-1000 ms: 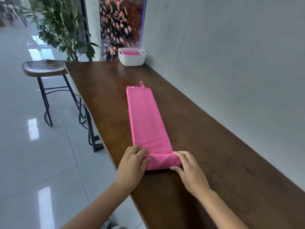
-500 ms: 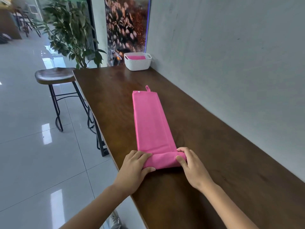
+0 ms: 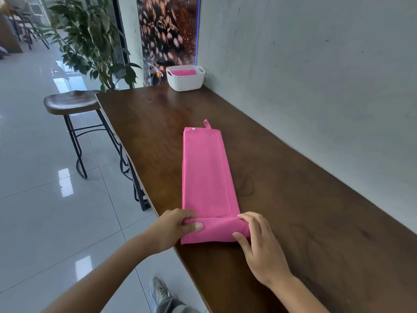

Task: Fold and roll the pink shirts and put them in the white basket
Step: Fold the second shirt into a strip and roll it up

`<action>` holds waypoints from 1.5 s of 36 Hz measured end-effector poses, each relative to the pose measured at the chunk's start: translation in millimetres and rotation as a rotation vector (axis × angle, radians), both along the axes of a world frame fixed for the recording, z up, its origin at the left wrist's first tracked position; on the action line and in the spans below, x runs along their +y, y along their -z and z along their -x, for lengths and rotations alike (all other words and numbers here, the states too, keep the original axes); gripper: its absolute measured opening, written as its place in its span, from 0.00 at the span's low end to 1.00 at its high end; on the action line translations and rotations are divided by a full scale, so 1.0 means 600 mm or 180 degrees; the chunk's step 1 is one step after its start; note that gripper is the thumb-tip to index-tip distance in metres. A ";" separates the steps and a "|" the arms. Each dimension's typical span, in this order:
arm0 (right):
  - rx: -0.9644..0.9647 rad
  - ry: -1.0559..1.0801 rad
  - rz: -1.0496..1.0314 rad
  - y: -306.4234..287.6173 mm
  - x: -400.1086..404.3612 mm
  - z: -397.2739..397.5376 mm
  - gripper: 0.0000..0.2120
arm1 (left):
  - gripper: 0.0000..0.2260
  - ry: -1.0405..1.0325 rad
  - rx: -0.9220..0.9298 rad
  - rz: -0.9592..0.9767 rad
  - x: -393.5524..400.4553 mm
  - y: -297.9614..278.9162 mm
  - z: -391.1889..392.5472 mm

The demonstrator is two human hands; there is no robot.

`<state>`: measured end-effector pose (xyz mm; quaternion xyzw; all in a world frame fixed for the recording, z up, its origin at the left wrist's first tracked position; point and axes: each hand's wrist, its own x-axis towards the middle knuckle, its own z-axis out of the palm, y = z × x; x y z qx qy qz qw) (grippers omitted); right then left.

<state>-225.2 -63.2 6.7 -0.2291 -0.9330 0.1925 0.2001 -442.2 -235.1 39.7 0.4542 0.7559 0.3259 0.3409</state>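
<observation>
Because the pink shirt point(image 3: 207, 177) is folded into a long narrow strip that lies flat on the dark wooden counter point(image 3: 316, 222), it looks light, soft and limp, likely to slump or unroll the moment it is let go, so the best hold is at the two corners of the near end, where the roll begins. The left hand point(image 3: 173, 229) pinches the near left corner between thumb and curled fingers, and the right hand point(image 3: 259, 240) curls over the near right corner, the two hands a strip's width apart with the first turned-over flap between them. The cloth is matte and smooth with crisp folded edges; at its far end, well beyond the hands, a small hanging loop point(image 3: 207, 124) and a white dot show. Farther still, against the grey wall, stands the white basket point(image 3: 186, 81), woven-textured plastic with handle slots, pink cloth already inside. The counter's polished grain probably lets the fabric slide, so even pressure matters.
</observation>
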 end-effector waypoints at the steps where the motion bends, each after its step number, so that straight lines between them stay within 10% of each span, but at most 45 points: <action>1: 0.0011 -0.0019 -0.0005 0.003 -0.005 -0.003 0.24 | 0.16 0.0008 -0.0061 0.0040 -0.001 -0.002 0.002; 7: 0.0074 0.0187 0.0205 0.006 -0.016 0.001 0.26 | 0.19 -0.0519 -0.0104 0.0156 -0.002 -0.014 -0.014; 13: 0.0013 0.0529 0.0388 -0.003 -0.015 0.027 0.33 | 0.14 -0.1274 0.1411 -0.0790 -0.012 0.018 -0.054; 18: -0.0099 0.0580 0.0366 -0.018 -0.004 0.052 0.33 | 0.08 -0.0886 0.2007 -0.1529 -0.032 0.047 -0.066; 26: -0.0527 0.0858 0.0579 -0.028 0.019 0.096 0.28 | 0.23 -0.0601 0.2548 -0.1102 -0.030 0.070 -0.064; 54: 0.0115 0.0351 0.0545 -0.015 -0.004 0.047 0.28 | 0.25 -0.0036 0.1491 -0.0058 0.007 -0.007 0.016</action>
